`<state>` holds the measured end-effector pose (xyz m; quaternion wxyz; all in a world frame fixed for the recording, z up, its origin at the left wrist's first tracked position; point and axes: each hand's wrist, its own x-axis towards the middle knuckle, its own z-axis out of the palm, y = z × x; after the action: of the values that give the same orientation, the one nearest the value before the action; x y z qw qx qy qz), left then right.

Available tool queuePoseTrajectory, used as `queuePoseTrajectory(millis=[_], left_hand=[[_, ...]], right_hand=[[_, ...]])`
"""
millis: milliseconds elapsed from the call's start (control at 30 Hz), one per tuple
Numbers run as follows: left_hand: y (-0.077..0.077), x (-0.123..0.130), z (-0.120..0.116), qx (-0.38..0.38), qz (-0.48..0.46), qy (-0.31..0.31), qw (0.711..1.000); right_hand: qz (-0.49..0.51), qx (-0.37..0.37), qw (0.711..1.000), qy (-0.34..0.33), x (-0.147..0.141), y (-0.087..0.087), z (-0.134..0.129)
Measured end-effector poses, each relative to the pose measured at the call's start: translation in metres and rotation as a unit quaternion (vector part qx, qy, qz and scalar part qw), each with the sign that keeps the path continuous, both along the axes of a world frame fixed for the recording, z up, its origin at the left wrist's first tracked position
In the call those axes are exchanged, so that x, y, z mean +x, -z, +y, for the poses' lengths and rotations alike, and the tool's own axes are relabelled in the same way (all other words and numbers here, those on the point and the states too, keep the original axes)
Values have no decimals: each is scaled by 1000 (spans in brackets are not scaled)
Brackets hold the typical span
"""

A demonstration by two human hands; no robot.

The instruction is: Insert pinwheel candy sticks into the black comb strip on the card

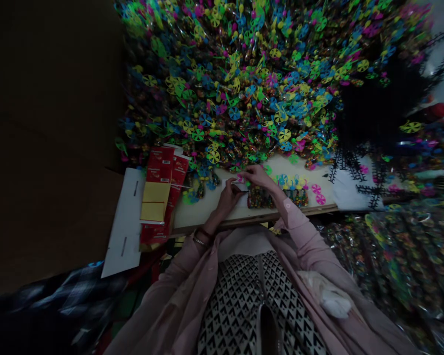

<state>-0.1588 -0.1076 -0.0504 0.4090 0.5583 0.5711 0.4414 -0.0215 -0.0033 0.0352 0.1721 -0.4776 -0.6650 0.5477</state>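
Note:
At the front of the pale tabletop, my left hand has its fingers pressed together on a small dark strip over a white sheet. My right hand is closed just beside it, at a small pink piece; what exactly its fingertips grip is too small to tell. Under my right wrist lies a row of clear tubes filled with small multicoloured pieces, with yellow, blue and pink tops. To the right of that row are two pink wheel-shaped pieces.
A huge pile of colourful filled tubes covers the back. Red and yellow printed cards and white cardboard stand left. Black toothed strips lie right, near a white sheet. Bagged tubes are at lower right.

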Motion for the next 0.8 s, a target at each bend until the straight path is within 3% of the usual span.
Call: queuePoseTrajectory(millis=[167,267,400,600,700,800], left_hand=[[2,0,-1,11,13,-2,1000],[4,0,-2,21,24,3,999],[10,-3,-5,62,91,27,994],[12,-11,-6,154,244,124,949],[10,-12,-5,175,245,128,945],[9,-10,-4,180,244,125,945]], right_hand=[[-62,-13,998,23,-12,17,-5],[-90,61,994,28,-8,21,-6],[-137,193,971,-24,-4,24,-3],[-205,191,956,-89,-4,26,-3],[-218,200,953,-66,-5,25,-11],[-160,252,954,-4,0,21,-22]])
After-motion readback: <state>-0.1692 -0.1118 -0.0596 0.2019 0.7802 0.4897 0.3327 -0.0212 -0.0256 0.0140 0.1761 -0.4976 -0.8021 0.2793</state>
